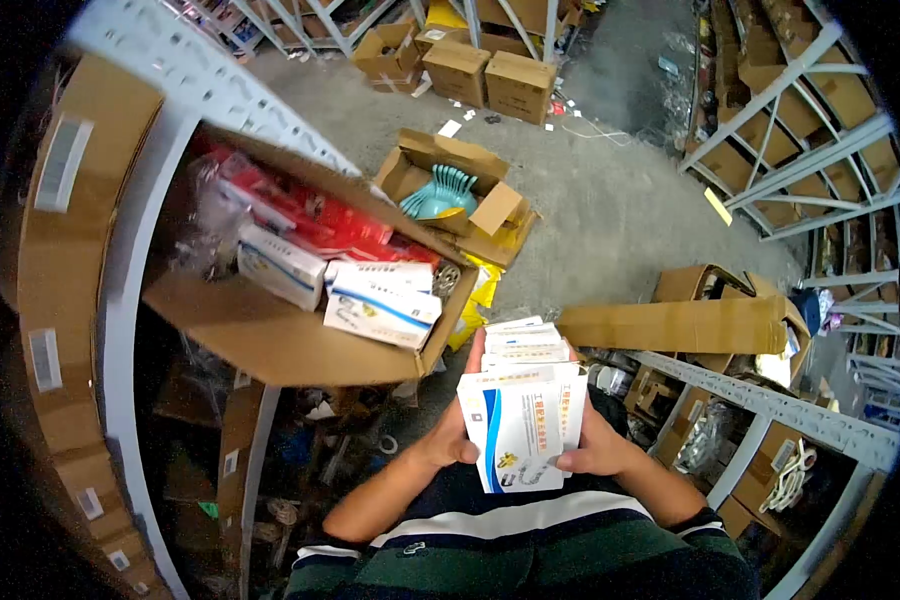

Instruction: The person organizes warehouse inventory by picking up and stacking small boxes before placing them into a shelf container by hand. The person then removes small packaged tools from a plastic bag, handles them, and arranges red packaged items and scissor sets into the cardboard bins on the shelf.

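A row of several small white cartons with blue and yellow print is held in front of my body. My left hand wraps round their left side, its thumb on the front carton. On the right side my right hand grips them, thumb also pressed on the front face. To the left, an open cardboard box on the shelf holds similar white cartons and red packages in clear plastic. The fingers behind the row are mostly hidden.
Metal shelving rises at the left, with more racks at the right. On the floor stands an open box with turquoise items. Closed boxes sit further back. A long cardboard box lies at the right.
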`<move>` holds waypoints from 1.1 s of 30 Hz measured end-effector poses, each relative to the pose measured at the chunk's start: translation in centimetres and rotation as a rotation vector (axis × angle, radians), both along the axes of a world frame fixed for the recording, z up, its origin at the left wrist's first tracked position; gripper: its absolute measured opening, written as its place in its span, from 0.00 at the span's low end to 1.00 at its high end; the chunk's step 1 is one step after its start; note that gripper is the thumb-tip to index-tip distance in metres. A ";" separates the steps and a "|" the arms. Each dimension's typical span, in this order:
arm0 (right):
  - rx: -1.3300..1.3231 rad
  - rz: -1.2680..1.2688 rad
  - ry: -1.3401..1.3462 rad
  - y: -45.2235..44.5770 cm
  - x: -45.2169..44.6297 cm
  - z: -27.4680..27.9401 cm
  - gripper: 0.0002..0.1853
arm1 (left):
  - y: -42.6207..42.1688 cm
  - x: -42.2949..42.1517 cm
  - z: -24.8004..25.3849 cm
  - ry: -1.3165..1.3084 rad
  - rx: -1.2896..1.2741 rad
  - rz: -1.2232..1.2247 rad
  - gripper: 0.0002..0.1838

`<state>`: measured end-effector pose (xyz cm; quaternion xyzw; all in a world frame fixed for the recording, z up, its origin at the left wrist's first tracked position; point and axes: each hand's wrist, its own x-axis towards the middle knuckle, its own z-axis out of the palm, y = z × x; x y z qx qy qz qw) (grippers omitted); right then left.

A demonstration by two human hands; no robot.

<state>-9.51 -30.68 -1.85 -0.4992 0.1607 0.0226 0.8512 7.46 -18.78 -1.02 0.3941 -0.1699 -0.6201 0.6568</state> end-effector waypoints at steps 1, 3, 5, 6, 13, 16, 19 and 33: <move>-0.013 -0.013 0.010 0.6 0.3 0.9 0.70 | 0.8 0.0 -0.3 0.012 -0.021 0.016 0.82; -0.022 -0.024 0.026 2.0 0.9 2.4 0.70 | 2.8 0.3 -0.3 0.000 -0.079 0.025 0.78; -0.040 -0.011 0.035 2.5 1.0 2.9 0.70 | 4.3 -0.3 -2.4 0.080 -0.129 0.059 0.67; -0.083 0.025 0.007 2.7 1.2 3.1 0.70 | 4.7 -0.5 -3.2 0.175 -0.124 0.093 0.60; -0.256 0.261 -0.129 4.4 3.5 3.2 0.72 | 10.1 -1.9 -0.9 0.092 0.299 0.386 0.39; -0.312 0.363 -0.207 4.5 5.1 2.6 0.74 | 11.6 -2.2 0.1 0.081 0.248 0.510 0.42; -0.371 0.494 -0.401 4.6 7.6 2.0 0.74 | 14.3 -1.9 -1.6 -0.019 0.015 0.546 0.59; -0.261 1.143 -0.554 -1.4 13.8 2.2 0.77 | 11.6 -6.5 -4.3 0.668 0.332 1.371 0.58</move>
